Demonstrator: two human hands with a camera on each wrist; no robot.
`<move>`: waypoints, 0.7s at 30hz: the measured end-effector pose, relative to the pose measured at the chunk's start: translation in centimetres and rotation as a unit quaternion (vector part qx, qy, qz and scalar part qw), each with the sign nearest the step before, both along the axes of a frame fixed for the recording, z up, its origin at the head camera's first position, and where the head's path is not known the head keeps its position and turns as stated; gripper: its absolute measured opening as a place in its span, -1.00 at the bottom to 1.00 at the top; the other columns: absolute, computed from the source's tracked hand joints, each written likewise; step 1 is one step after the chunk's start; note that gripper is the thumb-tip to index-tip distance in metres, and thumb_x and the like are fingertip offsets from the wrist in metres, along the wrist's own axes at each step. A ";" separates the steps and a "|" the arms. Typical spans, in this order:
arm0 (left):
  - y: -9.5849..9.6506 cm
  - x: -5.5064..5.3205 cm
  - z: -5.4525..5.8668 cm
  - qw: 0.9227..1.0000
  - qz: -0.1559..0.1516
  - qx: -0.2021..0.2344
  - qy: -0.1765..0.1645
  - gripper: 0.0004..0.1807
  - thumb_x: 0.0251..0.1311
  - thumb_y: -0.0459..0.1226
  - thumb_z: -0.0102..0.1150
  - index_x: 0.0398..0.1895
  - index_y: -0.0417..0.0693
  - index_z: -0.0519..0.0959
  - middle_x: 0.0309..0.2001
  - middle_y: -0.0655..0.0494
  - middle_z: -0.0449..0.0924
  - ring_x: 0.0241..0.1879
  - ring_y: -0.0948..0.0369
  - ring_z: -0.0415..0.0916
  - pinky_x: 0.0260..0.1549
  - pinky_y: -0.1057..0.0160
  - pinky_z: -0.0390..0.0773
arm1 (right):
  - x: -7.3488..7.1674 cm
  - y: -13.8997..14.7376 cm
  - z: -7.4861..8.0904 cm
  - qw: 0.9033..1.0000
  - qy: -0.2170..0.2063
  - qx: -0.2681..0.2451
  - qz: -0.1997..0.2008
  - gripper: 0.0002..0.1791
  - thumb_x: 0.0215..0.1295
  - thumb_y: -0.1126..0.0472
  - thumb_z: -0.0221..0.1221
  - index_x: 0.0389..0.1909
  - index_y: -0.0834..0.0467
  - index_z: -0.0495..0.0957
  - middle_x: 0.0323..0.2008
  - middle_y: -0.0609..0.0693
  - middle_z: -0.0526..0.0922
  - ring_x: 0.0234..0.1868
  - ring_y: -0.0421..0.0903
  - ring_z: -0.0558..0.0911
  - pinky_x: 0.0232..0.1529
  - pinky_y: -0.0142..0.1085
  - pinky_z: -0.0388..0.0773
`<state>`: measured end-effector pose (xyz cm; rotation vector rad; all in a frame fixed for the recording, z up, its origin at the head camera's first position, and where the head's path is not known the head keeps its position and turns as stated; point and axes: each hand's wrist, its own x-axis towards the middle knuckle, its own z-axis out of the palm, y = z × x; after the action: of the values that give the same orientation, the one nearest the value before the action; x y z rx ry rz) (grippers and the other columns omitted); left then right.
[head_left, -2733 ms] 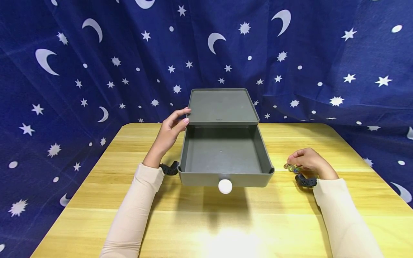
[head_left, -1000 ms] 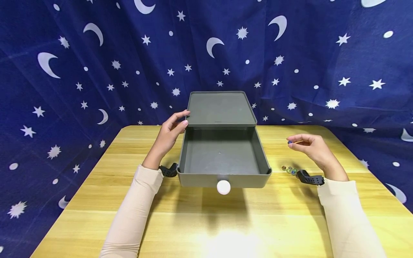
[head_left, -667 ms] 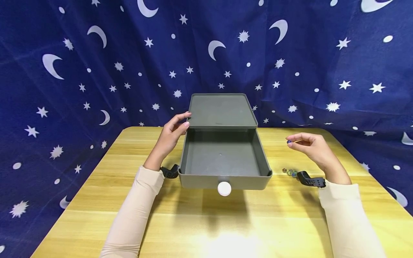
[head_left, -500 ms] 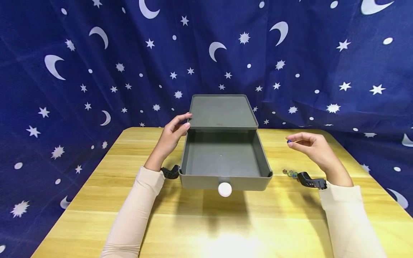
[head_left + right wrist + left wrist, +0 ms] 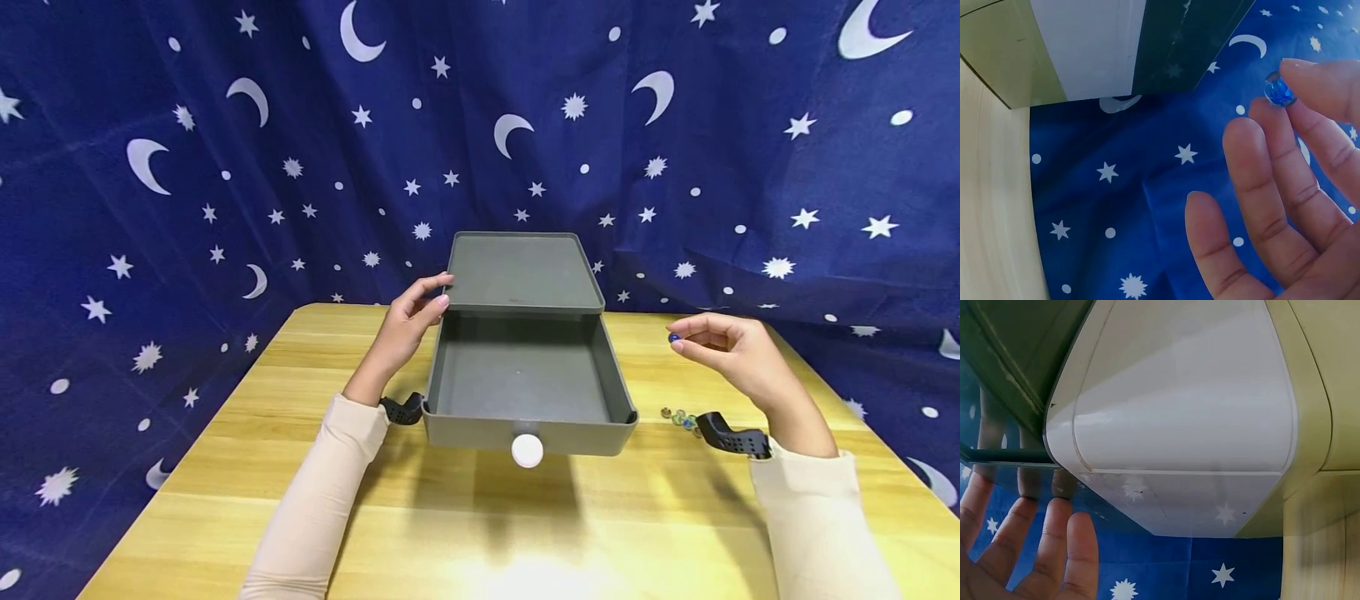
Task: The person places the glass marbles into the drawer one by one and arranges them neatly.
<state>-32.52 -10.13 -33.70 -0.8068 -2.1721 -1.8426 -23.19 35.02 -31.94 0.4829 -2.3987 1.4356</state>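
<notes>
In the head view, a small drawer cabinet (image 5: 522,271) with a grey-green top has its upper drawer (image 5: 525,379) pulled far out towards me, a round white knob (image 5: 527,450) on its front. My left hand (image 5: 408,329) rests its fingertips on the cabinet's left side near the top edge; the left wrist view shows those fingers (image 5: 1054,544) nearly straight along the side. To the right of the drawer, my right hand (image 5: 738,350) pinches a clear blue marble (image 5: 1280,90) between thumb and fingertips, above the table. Several more marbles (image 5: 678,418) lie on the table below that hand.
The cabinet body shows green, white (image 5: 1179,425) and yellow-green tiers in the wrist views. It stands on a light wood table (image 5: 300,483). A dark blue curtain (image 5: 420,142) with moons and stars hangs close behind and beside the table.
My right hand has gone from among the marbles on the table up to a raised position, with the blue marble in its pinch. The left hand stays at the cabinet's side.
</notes>
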 end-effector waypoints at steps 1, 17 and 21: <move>0.0 0.0 0.0 1.000 0.000 -0.001 0.001 -0.52 0.60 -0.30 0.06 0.48 -0.28 0.48 0.58 -0.12 0.37 0.14 0.17 0.52 0.16 0.16 0.57 | 0.1 -0.1 0.1 1.000 0.003 0.002 0.000 -0.66 0.36 0.56 0.31 -0.08 0.08 0.82 -0.24 -0.36 0.80 -0.24 -0.42 0.73 -0.19 -0.58 0.57; 0.1 0.1 -0.2 1.000 0.006 -0.009 0.007 -0.51 0.59 -0.27 0.06 0.48 -0.23 0.49 0.58 -0.07 0.38 0.18 0.03 0.55 0.19 -0.03 0.59 | 0.9 -0.9 0.6 1.000 0.015 0.006 0.012 -0.61 0.34 0.60 0.29 -0.08 0.05 0.83 -0.23 -0.34 0.81 -0.24 -0.41 0.74 -0.18 -0.59 0.58; 0.0 0.1 -0.2 1.000 0.006 -0.008 0.009 -0.52 0.59 -0.26 0.06 0.48 -0.23 0.50 0.58 -0.07 0.39 0.18 0.02 0.55 0.18 0.00 0.59 | 1.1 -1.3 0.9 1.000 0.017 0.013 0.015 -0.61 0.34 0.59 0.30 -0.08 0.04 0.82 -0.23 -0.32 0.81 -0.25 -0.40 0.75 -0.18 -0.59 0.58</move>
<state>-32.46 -10.09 -33.95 -0.8077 -2.1776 -1.8075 -22.07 33.68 -31.05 0.5473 -2.3958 1.3983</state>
